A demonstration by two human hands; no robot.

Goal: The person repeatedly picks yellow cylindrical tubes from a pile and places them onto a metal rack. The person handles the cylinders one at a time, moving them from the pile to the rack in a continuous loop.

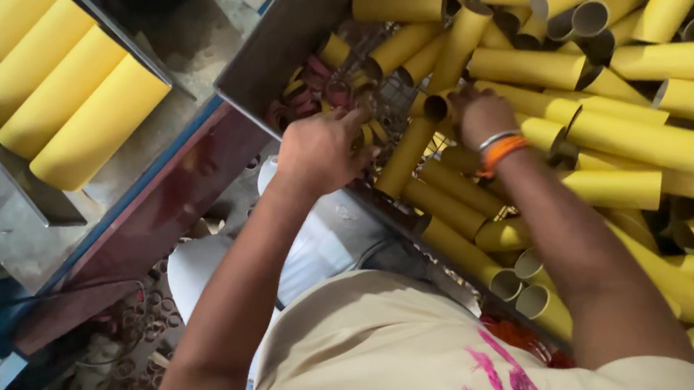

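Head view: the left hand [321, 151] reaches over the edge of the grey metal bin [281, 42], its fingers curled down among short yellow and red cardboard rings [315, 88], though what it pinches cannot be told; the right hand [480, 114], with an orange and white band [500, 147] at the wrist, closes on the end of a small yellow cardboard tube [438, 107] in the heap of long yellow cardboard tubes [645, 140] filling the bin; wider yellow cylinders [58, 79] lie side by side on a rack at far left.
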